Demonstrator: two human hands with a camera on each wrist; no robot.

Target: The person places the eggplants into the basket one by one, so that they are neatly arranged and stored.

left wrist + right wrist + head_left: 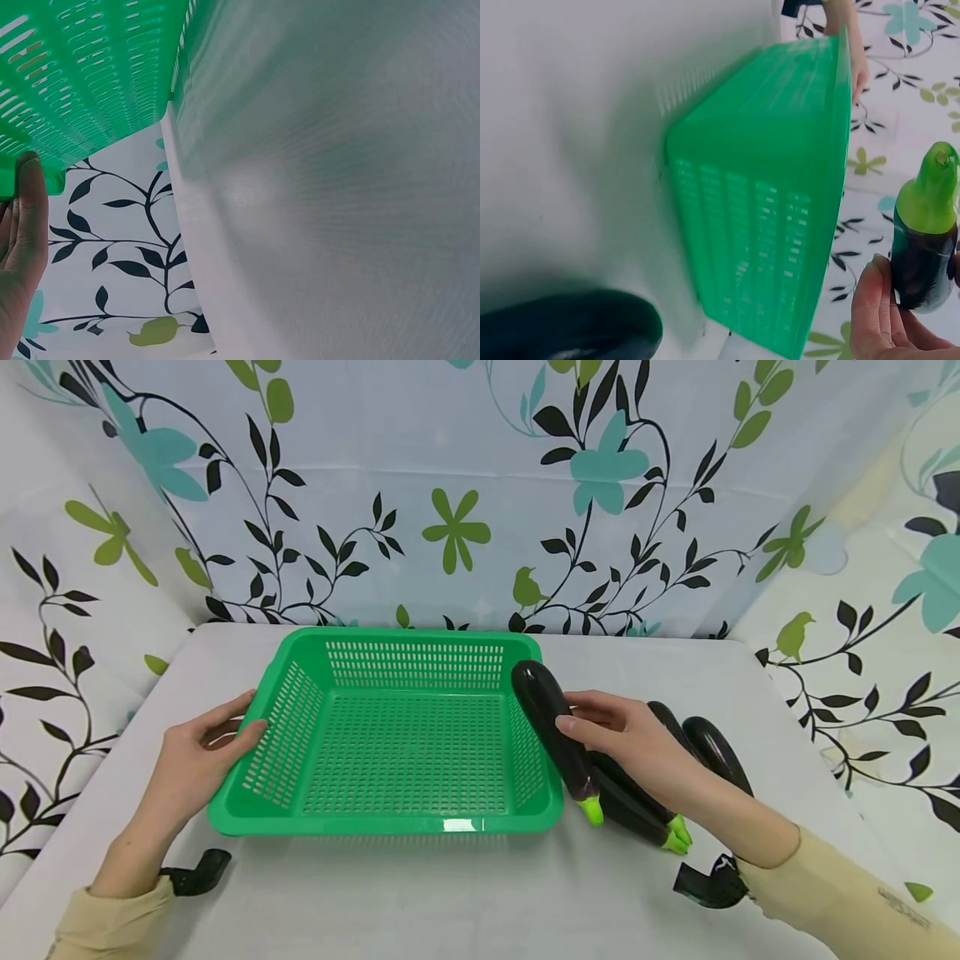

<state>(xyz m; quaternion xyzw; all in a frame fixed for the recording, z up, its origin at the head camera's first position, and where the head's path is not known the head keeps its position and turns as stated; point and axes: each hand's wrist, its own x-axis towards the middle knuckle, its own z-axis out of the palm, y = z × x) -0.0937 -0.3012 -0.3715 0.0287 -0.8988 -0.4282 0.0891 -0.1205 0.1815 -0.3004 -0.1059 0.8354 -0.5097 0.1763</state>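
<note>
A green plastic basket with slotted walls stands on the white table, nothing inside it. My left hand holds the basket's left rim between thumb and fingers; in the left wrist view a finger lies against the rim. With my right hand I grip a dark eggplant with a bright green stem end, tilted over the basket's right rim. The right wrist view shows the stem end pointing up above the fingers. Below and beside this hand, several more eggplants lie on the table.
The white table runs back to a patterned curtain, which also hangs on both sides. Black straps hang at both wrists. The loose eggplants lie right of the basket, partly hidden behind the right hand and forearm.
</note>
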